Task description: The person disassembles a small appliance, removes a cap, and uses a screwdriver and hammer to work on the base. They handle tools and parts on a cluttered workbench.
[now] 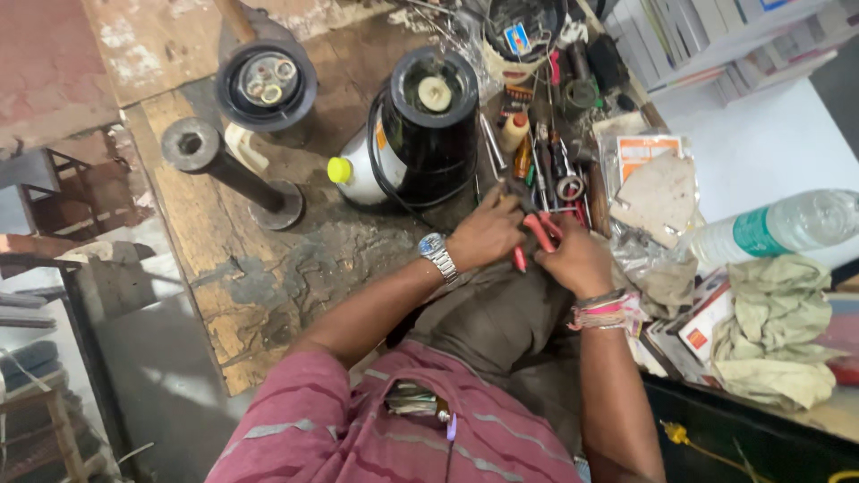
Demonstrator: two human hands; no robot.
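The pliers (535, 234) have red handles, and the watch (436, 251) is silver with a blue face. The shirt (376, 420) is maroon with pale grey stripes, the wrist threads (607, 313) pink and yellow. The appliance body (428, 130) is black, with a yellow cap (338, 169) beside it on the worn brown worktop (224, 268).

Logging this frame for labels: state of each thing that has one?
Left hand: closed around pliers.
Right hand: gripping pliers.
Pliers: red handles, held by both hands.
Black appliance base: upright, cord wrapped round it.
Plastic bottle: lying on its side.
Cloth: crumpled.
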